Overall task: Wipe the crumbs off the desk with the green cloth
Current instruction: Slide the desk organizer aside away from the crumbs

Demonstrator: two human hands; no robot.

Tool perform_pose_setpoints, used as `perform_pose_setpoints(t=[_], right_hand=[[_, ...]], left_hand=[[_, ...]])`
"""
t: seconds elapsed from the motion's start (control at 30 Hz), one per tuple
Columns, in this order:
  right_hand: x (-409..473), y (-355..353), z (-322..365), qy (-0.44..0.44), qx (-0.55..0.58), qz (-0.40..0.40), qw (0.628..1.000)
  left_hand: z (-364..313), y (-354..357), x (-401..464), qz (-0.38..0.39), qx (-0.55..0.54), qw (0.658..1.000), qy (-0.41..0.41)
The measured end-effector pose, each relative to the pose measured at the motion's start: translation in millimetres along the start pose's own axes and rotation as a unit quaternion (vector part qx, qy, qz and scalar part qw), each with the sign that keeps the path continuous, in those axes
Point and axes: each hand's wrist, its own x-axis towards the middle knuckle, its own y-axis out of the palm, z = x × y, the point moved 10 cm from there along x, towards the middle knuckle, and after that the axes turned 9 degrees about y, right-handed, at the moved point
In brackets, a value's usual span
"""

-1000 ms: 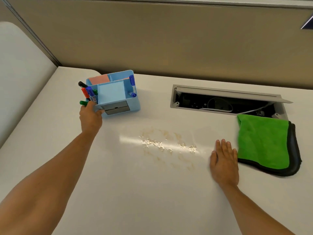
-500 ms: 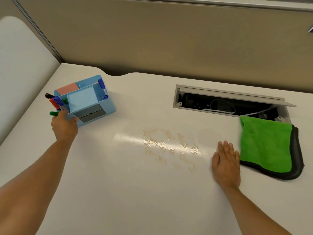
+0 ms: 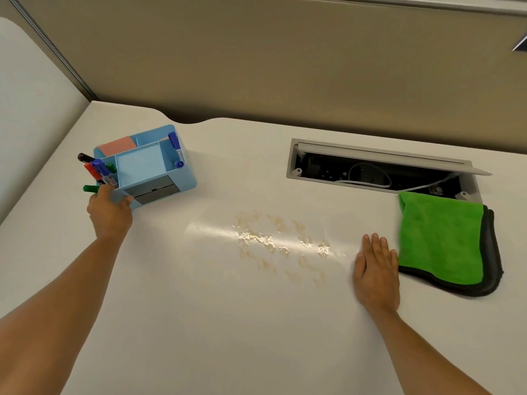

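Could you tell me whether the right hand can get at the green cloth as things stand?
Probably yes: the right hand lies flat and empty on the desk right beside the cloth, with nothing between them.

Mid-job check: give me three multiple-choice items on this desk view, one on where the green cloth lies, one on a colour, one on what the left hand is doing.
1. Where is the green cloth?
A. Beside the right hand, below the open cable hatch
B. Inside the blue organizer
C. Over the crumbs

2. What colour is the cloth's border?
A. White
B. Black
C. Red

3. What is the left hand doing?
A. Lying flat on the desk
B. Holding the cloth
C. Gripping the blue organizer's corner

Answers:
1. A: it lies flat right of the right hand, under the cable hatch.
2. B: a dark edge rims its lower and right sides.
3. C: fingers wrap the near corner of the blue organizer, away from the crumbs.
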Motion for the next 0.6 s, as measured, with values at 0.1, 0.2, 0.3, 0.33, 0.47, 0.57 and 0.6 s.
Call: perform_pose_setpoints(t=[0.1, 0.2, 0.3, 0.33, 0.47, 0.57, 0.6], right_hand=[[0, 1, -1, 0.002, 0.000, -0.001, 1.000], [0, 1, -1, 0.001, 0.003, -0.003, 1.000], [0, 1, -1, 0.000, 0.007, -0.006, 1.000], [0, 1, -2, 0.002, 0.009, -0.006, 1.000], [0, 0, 0, -0.002, 0.013, -0.010, 1.000], [-1, 0, -1, -0.002, 0.014, -0.008, 1.000], [-1, 0, -1, -0.002, 0.014, -0.008, 1.000]], left_hand=[[0, 1, -16, -0.025, -0.063, 0.998, 0.017], [-2, 11, -55, -0.035, -0.078, 0.996, 0.014], [-10, 33, -103, 0.004, -0.058, 0.996, 0.062], [-17, 42, -118, 0.031, -0.039, 0.994, 0.101], [-45, 81, -173, 0.148, 0.078, 0.954, 0.250], [-40, 94, -197, 0.194, 0.125, 0.937, 0.263], [-36, 96, -202, 0.204, 0.136, 0.934, 0.261]])
